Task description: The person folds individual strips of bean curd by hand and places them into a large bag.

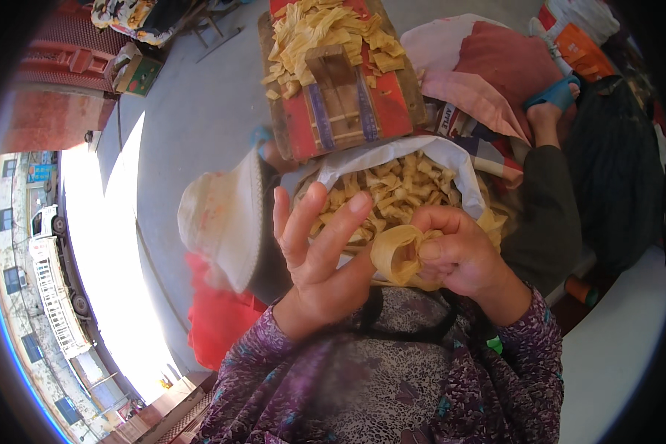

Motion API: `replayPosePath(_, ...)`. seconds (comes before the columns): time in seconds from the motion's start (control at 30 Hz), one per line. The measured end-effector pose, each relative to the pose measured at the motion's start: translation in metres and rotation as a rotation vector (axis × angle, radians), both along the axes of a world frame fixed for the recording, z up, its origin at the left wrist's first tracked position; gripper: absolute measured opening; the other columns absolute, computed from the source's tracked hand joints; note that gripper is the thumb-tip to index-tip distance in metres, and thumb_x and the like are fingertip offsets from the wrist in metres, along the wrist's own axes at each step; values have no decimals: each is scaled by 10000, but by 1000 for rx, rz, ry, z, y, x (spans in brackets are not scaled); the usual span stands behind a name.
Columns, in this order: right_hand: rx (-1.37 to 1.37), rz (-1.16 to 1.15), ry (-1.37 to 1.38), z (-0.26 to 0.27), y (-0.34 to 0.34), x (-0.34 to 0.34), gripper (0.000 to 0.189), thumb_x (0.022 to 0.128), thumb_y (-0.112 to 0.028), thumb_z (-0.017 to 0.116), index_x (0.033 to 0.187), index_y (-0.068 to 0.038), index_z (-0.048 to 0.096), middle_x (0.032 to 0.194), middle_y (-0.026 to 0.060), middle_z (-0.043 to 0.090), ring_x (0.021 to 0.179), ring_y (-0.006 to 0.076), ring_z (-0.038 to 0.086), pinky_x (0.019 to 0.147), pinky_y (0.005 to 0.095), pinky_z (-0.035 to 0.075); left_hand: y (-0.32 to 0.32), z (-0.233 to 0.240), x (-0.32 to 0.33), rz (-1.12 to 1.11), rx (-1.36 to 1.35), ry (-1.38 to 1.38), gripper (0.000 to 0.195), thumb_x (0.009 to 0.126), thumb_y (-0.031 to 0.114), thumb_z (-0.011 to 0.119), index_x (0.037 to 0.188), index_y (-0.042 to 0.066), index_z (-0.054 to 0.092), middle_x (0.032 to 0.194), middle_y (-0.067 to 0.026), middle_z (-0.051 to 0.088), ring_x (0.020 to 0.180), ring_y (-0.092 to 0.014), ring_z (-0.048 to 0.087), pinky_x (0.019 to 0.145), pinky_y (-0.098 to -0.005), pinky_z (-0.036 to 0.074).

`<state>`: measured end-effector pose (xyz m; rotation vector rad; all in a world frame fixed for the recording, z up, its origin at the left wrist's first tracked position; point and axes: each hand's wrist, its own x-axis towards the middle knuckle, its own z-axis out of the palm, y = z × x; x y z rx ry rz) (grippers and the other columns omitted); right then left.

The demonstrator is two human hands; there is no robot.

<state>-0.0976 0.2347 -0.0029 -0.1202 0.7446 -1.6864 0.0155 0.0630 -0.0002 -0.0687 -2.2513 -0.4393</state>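
My right hand [460,252] pinches a pale-yellow flat strip [391,255], which looks like tofu skin and is curled into a loop. My left hand [324,266] has several fingers spread upward. One of its digits reaches into or behind the left side of the loop, its tip hidden by the strip. Both hands are above the near edge of a white sack [422,145], its top rolled open. Inside the sack lie many short, knotted yellow pieces [402,186]. A longer end of yellow strip [493,225] shows behind my right hand.
Beyond the sack, a red board [397,105] holds a wooden block [333,72] and a heap of yellow strips [322,30]. A person in a pale brimmed hat [222,222] sits close on the left. Pink cloth [499,61] and a dark bag [616,177] lie at the right.
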Motion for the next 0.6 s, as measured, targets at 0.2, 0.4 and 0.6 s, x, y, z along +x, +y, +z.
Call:
replayPosePath(0.2,246,6,175,-5,-4,-3,126,963,-91,637,1080,-47,618,748,-34,578,543,24,457,476,195,333,-17,0,-3,4,77,-228,93,760,87,758,842,101,718,1038,-51,737,976,-213,683,1111,-537,395)
replayPosePath(0.4,259,-64,468,-16,-8,-3,283,979,-23,616,1260,-3,597,761,-52,545,607,1,446,536,174,352,-4,11,9,-139,-98,-289,158,804,118,794,938,88,716,818,-45,685,692,-234,629,747,-393,541)
replayPosePath(0.6,252,-46,635,-16,-11,3,410,953,-71,634,1357,-9,599,1054,42,665,952,73,617,817,245,504,-6,-5,7,-139,685,-708,146,886,126,765,976,20,721,730,-37,662,659,-116,618,651,-310,517)
